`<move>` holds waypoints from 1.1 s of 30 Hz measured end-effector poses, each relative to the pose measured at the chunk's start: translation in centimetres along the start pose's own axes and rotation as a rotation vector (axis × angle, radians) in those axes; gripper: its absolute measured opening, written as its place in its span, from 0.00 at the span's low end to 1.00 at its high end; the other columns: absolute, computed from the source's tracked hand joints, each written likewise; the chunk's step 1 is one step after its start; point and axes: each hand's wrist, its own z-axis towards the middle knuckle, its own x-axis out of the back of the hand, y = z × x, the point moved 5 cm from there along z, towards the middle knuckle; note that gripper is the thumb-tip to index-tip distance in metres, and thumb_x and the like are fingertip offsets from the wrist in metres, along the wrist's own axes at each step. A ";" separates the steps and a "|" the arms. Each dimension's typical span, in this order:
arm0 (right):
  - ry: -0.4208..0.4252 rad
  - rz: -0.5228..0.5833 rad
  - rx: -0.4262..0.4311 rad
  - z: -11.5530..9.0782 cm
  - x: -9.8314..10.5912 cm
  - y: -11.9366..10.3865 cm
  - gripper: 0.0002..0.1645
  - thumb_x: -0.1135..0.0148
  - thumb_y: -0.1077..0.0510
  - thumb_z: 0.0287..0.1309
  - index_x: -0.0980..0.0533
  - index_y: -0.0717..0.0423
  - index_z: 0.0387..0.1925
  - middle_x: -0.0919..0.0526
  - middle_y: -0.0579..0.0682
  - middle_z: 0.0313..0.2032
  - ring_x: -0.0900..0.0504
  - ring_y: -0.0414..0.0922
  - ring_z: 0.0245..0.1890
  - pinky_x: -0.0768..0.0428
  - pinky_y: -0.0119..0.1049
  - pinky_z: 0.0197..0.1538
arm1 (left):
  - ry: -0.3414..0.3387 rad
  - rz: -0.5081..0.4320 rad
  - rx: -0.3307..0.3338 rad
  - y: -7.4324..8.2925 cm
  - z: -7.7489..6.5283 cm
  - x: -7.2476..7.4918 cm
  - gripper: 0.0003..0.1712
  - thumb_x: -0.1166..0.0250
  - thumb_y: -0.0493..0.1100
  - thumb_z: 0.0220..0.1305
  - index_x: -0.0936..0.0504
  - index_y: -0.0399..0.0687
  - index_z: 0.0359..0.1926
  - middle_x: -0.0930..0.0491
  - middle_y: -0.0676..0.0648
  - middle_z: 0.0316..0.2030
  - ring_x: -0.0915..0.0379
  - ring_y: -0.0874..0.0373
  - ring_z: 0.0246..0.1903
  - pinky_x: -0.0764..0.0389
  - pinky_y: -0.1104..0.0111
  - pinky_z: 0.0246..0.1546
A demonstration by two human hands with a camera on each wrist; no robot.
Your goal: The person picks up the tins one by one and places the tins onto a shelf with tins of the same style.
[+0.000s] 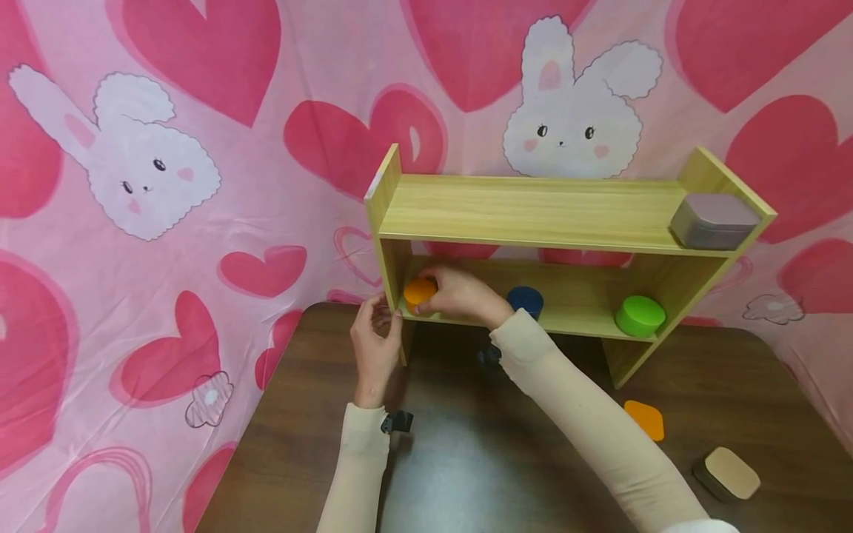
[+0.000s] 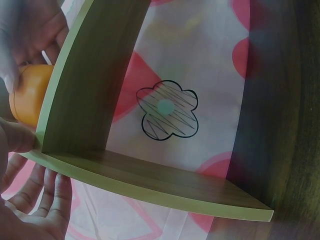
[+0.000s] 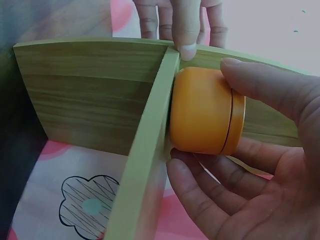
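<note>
In the head view my right hand (image 1: pixel 463 296) holds a round orange tin (image 1: pixel 420 294) at the left end of the wooden shelf's (image 1: pixel 533 211) middle board. The right wrist view shows the tin (image 3: pixel 202 110) on its base against the board, thumb on its lid side and fingers under the other side. My left hand (image 1: pixel 375 344) grips the shelf's left side panel at that corner, thumb over the front edge, fingers along the outer face. In the left wrist view the tin (image 2: pixel 32 95) is partly hidden behind the board.
A dark blue round tin (image 1: pixel 525 300) and a green one (image 1: pixel 640 316) stand farther right on the same board. On the top board's right end sits a grey-purple box (image 1: pixel 715 220). An orange lid-like piece (image 1: pixel 644 420) and a beige-topped box (image 1: pixel 728 474) lie on the dark table (image 1: pixel 440 459).
</note>
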 end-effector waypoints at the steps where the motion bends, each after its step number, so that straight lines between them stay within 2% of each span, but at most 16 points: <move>1: 0.002 0.000 -0.001 0.0 0.0 0.1 0.29 0.23 0.55 0.54 0.21 0.59 0.57 0.15 0.55 0.52 0.20 0.51 0.50 0.18 0.47 0.63 | 0.000 0.002 -0.001 0.0 0.0 0.0 0.16 0.34 0.24 0.63 0.19 0.25 0.52 0.18 0.26 0.44 0.19 0.32 0.42 0.20 0.83 0.44; 8: 0.007 0.000 -0.011 0.1 0.0 0.2 0.31 0.23 0.55 0.54 0.21 0.59 0.58 0.15 0.55 0.53 0.20 0.52 0.51 0.19 0.48 0.64 | 0.002 0.009 -0.005 0.1 0.0 -0.1 0.16 0.34 0.23 0.63 0.19 0.25 0.52 0.18 0.26 0.44 0.18 0.32 0.42 0.20 0.82 0.44; 22: 0.046 -0.029 0.029 -0.7 0.4 -0.4 0.31 0.21 0.55 0.53 0.20 0.59 0.57 0.14 0.55 0.52 0.19 0.52 0.51 0.18 0.47 0.64 | 0.000 0.010 0.000 0.1 0.1 0.0 0.16 0.33 0.24 0.62 0.19 0.26 0.52 0.18 0.27 0.44 0.18 0.36 0.43 0.17 0.79 0.46; 33: 0.052 0.056 0.009 -1.5 0.9 -0.1 0.33 0.23 0.55 0.56 0.22 0.59 0.62 0.14 0.56 0.57 0.17 0.53 0.55 0.19 0.48 0.67 | 0.007 0.021 0.012 0.1 -0.1 0.0 0.15 0.33 0.24 0.63 0.19 0.26 0.51 0.17 0.28 0.44 0.17 0.37 0.42 0.13 0.70 0.47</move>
